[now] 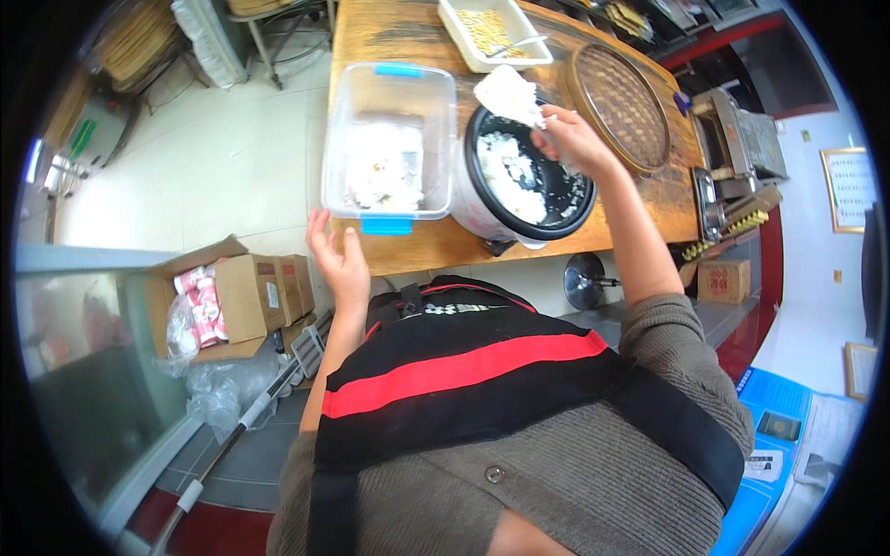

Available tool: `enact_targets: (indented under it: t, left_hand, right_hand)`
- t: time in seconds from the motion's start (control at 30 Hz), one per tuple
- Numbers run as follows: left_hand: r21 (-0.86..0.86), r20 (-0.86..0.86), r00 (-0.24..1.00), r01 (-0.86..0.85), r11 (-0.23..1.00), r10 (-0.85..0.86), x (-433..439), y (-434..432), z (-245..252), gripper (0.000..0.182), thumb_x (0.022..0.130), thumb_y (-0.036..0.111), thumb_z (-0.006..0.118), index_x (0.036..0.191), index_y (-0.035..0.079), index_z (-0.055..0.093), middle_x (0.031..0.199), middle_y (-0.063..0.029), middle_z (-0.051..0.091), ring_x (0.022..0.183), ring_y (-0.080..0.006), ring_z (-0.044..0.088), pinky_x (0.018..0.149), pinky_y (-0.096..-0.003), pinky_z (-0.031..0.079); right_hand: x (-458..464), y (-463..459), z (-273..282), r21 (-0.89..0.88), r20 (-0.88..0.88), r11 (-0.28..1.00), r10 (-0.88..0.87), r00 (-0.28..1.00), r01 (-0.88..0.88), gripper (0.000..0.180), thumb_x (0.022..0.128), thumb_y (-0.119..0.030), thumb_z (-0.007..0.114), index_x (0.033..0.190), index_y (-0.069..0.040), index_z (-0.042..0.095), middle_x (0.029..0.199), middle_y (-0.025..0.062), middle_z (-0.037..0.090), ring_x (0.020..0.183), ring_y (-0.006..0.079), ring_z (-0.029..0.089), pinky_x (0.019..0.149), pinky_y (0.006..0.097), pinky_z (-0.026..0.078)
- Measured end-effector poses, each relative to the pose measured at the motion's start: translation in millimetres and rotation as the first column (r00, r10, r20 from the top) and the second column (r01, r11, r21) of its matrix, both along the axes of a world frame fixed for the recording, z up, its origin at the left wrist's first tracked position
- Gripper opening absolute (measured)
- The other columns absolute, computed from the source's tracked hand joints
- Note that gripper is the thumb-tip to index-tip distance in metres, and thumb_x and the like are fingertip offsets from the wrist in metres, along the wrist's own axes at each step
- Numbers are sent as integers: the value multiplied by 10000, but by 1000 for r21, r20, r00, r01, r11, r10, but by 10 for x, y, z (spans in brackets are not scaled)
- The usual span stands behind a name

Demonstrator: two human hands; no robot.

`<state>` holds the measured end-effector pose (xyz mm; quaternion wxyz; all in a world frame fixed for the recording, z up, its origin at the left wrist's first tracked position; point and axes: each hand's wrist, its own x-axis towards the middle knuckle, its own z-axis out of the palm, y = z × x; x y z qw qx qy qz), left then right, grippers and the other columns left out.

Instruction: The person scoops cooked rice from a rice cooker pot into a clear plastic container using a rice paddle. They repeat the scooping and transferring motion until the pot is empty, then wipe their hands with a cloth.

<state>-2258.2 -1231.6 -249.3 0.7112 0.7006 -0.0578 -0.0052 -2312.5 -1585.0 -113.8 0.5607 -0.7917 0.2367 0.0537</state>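
My right hand (576, 142) grips the handle of a rice paddle (539, 119), its blade covered by a clump of white rice (507, 94). It is over the rim of a rice cooker (474, 214). Cooked rice (518, 187) lies in the cooker's dark inner pot, with loose grains stuck to the wall. Left of the cooker stands a clear plastic container (389, 94) with blue clips, holding more white rice (384, 170). My left hand (342, 267) is at the container's near left corner, fingers apart and holding nothing; whether it touches the container is unclear.
Behind the cooker, a white tray (452, 31) holds peanuts or beans and a spoon (521, 44). A round woven bamboo steamer lid (619, 104) sits at right on the wooden table (389, 42). An open cardboard box (243, 292) and a long pole (222, 448) are at lower left.
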Motion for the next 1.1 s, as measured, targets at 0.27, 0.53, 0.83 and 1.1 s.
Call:
enact_targets:
  t: [0.27, 0.53, 0.83, 1.1]
  left_hand:
    - [-107, 5, 876, 480, 871, -483, -199, -1113, 198, 431, 887, 96, 528, 1272, -55, 407, 1290, -175, 453, 1216, -242, 433, 1026, -339, 328]
    - [211, -61, 921, 388, 897, -384, 309, -2188, -10, 445, 880, 231, 496, 1196, -79, 447, 1079, -281, 565, 1046, -379, 546, 895, -397, 419]
    - [380, 26, 964, 233, 895, -263, 222, -2280, -38, 311, 931, 272, 430, 1065, 8, 524, 836, -243, 609, 814, -417, 586, 708, -455, 452]
    - [342, 54, 952, 266, 901, -302, 199, -2238, -57, 305, 936, 258, 425, 1086, 10, 520, 849, -242, 607, 823, -411, 585, 724, -441, 452]
  right_hand:
    - [-295, -865, -693, -364, -754, 798, 51, 655, -481, 232, 848, -111, 434, 767, 31, 599, 595, 114, 596, 423, 203, 528, 394, 326, 426]
    - [-249, -1177, -1405, -182, -747, 959, 9, 664, -218, 166, 785, -11, 463, 659, 43, 556, 547, 140, 527, 414, 222, 483, 367, 356, 359]
    - [-44, -1090, -2008, -375, -549, 807, 204, 811, -457, 242, 813, -60, 475, 641, 67, 587, 498, 175, 526, 345, 266, 485, 351, 363, 361]
    - [27, -490, -1874, -567, -136, 795, 165, 977, -213, 323, 916, -246, 449, 847, 34, 596, 721, 240, 613, 706, 384, 612, 691, 433, 463]
